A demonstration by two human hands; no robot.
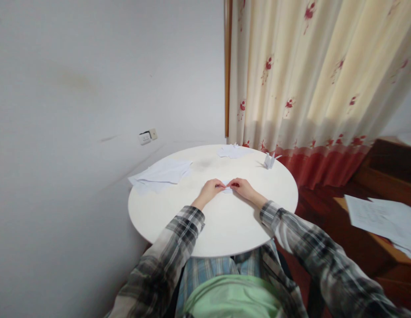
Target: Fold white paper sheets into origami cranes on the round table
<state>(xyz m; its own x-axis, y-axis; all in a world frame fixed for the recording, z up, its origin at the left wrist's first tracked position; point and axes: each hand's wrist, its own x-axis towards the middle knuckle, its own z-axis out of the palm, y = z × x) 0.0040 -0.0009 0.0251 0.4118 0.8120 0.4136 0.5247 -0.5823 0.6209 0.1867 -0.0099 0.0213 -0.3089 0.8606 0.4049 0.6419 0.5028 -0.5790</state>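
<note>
A small piece of folded white paper (228,190) lies near the middle of the round white table (231,229). My left hand (212,188) pinches its left side, fingertips pressed together. From the right, my right hand (241,187) grips the same paper, its thumb and fingers closed and almost touching those of my left hand. The fingers cover much of the paper, so its exact folds cannot be made out.
White sheets (165,172) lie at the table's left edge, more paper (233,151) at the back. A folded paper figure (269,161) stands at the back right. Papers (380,216) rest on a wooden surface to the right. A wall is close on the left.
</note>
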